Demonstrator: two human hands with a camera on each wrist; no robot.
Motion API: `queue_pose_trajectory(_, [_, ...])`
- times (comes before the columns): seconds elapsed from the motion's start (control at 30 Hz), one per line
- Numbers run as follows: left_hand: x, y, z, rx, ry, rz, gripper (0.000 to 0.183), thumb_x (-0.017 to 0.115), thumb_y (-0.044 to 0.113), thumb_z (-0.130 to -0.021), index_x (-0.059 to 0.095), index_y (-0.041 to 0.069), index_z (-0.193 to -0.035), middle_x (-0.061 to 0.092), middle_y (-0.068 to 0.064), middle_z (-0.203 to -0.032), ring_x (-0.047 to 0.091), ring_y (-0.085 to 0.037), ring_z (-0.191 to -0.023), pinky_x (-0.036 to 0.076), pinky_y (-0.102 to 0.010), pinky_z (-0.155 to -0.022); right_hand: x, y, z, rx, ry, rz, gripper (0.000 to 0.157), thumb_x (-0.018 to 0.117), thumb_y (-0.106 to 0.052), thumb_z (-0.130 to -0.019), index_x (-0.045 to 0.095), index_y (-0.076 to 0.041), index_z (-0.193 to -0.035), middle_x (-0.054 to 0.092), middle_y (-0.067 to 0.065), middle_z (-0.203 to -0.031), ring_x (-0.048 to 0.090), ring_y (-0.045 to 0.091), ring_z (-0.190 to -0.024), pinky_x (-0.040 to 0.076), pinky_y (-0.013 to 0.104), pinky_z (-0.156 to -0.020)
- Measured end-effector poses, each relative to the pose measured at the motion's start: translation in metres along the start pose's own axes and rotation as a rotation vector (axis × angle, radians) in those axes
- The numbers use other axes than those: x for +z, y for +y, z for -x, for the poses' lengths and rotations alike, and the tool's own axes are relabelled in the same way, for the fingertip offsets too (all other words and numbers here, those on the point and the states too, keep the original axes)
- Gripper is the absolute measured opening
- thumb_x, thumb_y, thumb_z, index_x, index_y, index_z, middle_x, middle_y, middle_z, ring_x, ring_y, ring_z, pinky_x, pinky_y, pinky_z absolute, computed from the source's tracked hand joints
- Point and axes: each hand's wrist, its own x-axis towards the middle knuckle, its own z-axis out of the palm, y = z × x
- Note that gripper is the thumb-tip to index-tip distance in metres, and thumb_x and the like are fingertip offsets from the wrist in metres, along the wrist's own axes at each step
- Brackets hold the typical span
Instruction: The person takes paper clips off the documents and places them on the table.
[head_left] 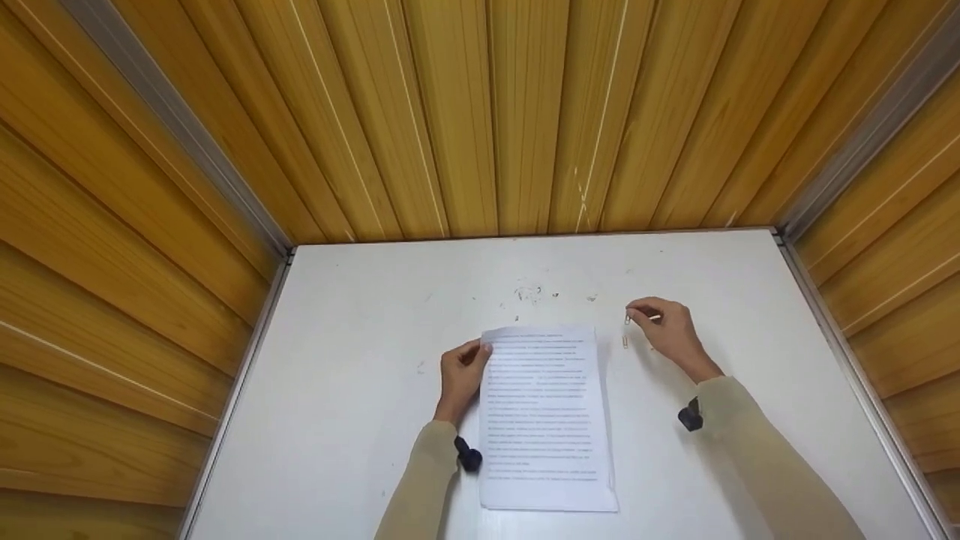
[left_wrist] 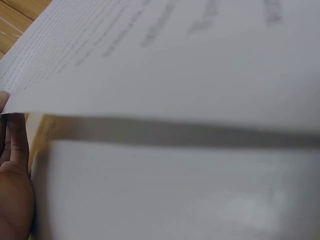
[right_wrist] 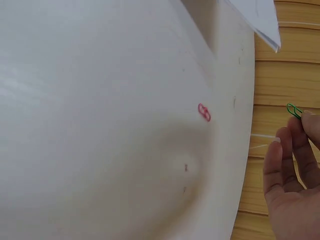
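A stack of printed sheets (head_left: pixel 536 420) lies before me, with my left hand (head_left: pixel 460 379) pinching its upper left edge between thumb and fingers. In the left wrist view the near edge of the sheets (left_wrist: pixel 150 75) is lifted above the table. To the right of the stack, my right hand (head_left: pixel 671 330) holds a small green paper clip (right_wrist: pixel 294 110) between thumb and forefinger, apart from the sheets. A red paper clip (right_wrist: pixel 204 112) lies on the table below that hand.
The white table (head_left: pixel 345 390) carries dark scuff marks (head_left: pixel 529 292) beyond the stack. Wood-patterned panels (head_left: pixel 495 120) close off the back and both sides, with grey metal strips (head_left: pixel 847 337) along the table's side edges.
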Motion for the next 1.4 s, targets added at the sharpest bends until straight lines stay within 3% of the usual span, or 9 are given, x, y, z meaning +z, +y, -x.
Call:
queue_pose_trajectory(0.2, [-0.002, 0.001, -0.003, 0.014, -0.005, -0.003, 0.027, 0.073, 0.021, -0.103, 0.079, 0.005, -0.124, 0.081, -0.009, -0.109, 0.074, -0.016, -0.087, 0.058, -0.025, -0.076, -0.005, 0.023, 0.004, 0.035, -0.028, 0.03, 0.019, 0.069, -0.014, -0.106, 0.078, -0.002, -0.117, 0.079, 0.016, -0.112, 0.07, 0.025, -0.101, 0.048, 0.009, -0.081])
queue_pose_trajectory(0.4, [-0.003, 0.003, -0.002, 0.005, 0.01, -0.022, 0.025, 0.074, 0.021, -0.103, 0.079, 0.007, -0.123, 0.081, -0.008, -0.107, 0.072, -0.015, -0.085, 0.056, -0.025, -0.075, -0.006, 0.039, 0.011, 0.083, -0.085, 0.057, 0.022, 0.067, -0.018, -0.107, 0.077, -0.003, -0.121, 0.077, 0.015, -0.114, 0.067, 0.019, -0.101, 0.048, 0.013, -0.083])
queue_pose_trajectory(0.77, [0.001, 0.001, -0.002, 0.003, 0.035, -0.032, 0.023, 0.075, 0.02, -0.102, 0.081, 0.006, -0.12, 0.081, -0.01, -0.104, 0.071, -0.017, -0.082, 0.054, -0.024, -0.073, -0.003, 0.052, 0.018, 0.135, -0.113, 0.061, 0.019, 0.068, -0.016, -0.106, 0.078, -0.005, -0.118, 0.078, 0.012, -0.11, 0.066, 0.017, -0.097, 0.047, 0.015, -0.083])
queue_pose_trajectory(0.97, [0.005, 0.007, -0.005, -0.047, 0.043, -0.125, 0.023, 0.074, 0.018, -0.102, 0.08, 0.005, -0.12, 0.081, -0.009, -0.109, 0.074, -0.015, -0.09, 0.058, -0.028, -0.083, -0.003, 0.056, 0.021, 0.166, -0.107, 0.056, 0.022, 0.068, -0.018, -0.107, 0.077, -0.005, -0.121, 0.077, 0.013, -0.112, 0.066, 0.021, -0.1, 0.047, 0.016, -0.084])
queue_pose_trajectory(1.17, [0.011, 0.017, -0.009, -0.175, 0.049, -0.179, 0.025, 0.072, 0.019, -0.103, 0.079, 0.005, -0.121, 0.08, -0.008, -0.109, 0.075, -0.017, -0.095, 0.06, -0.036, -0.089, -0.003, 0.055, 0.02, 0.178, -0.123, 0.066, 0.024, 0.066, -0.02, -0.108, 0.076, -0.006, -0.124, 0.076, 0.013, -0.114, 0.064, 0.022, -0.103, 0.047, 0.02, -0.086])
queue_pose_trajectory(1.4, [0.016, 0.027, -0.016, -0.209, 0.053, -0.315, 0.023, 0.073, 0.018, -0.098, 0.08, 0.001, -0.113, 0.078, -0.008, -0.096, 0.073, -0.017, -0.082, 0.06, -0.036, -0.078, -0.002, 0.056, 0.022, 0.182, -0.124, 0.062, 0.023, 0.066, -0.019, -0.107, 0.076, -0.005, -0.123, 0.075, 0.013, -0.112, 0.064, 0.022, -0.101, 0.048, 0.019, -0.083])
